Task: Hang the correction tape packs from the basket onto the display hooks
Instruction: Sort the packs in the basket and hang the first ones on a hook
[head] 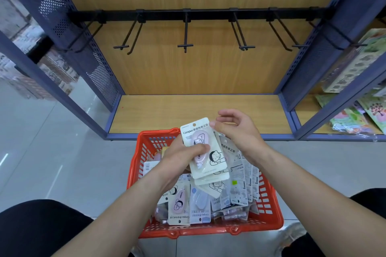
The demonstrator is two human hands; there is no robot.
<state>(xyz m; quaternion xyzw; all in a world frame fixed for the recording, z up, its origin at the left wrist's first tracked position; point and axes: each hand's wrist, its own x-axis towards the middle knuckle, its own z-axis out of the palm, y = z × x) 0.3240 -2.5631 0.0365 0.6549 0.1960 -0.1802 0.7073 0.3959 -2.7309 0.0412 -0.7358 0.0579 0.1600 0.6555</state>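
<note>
An orange basket (269, 223) on the floor holds several correction tape packs (199, 204). Over it, my left hand (179, 156) grips a small stack of cream packs (211, 152) with a pink dispenser on the top card, thumb across the front. My right hand (236, 129) hovers at the stack's upper right corner, fingers loosely curled, its fingertips close to the top card's edge. Black display hooks (185, 45) stick out bare from a rail on the wooden back panel above.
The wooden bottom shelf (188, 112) lies just beyond the basket. Blue perforated side panels (98, 64) frame the bay. Colourful packets (367, 110) fill the bay at the right. My knees in dark trousers flank the basket.
</note>
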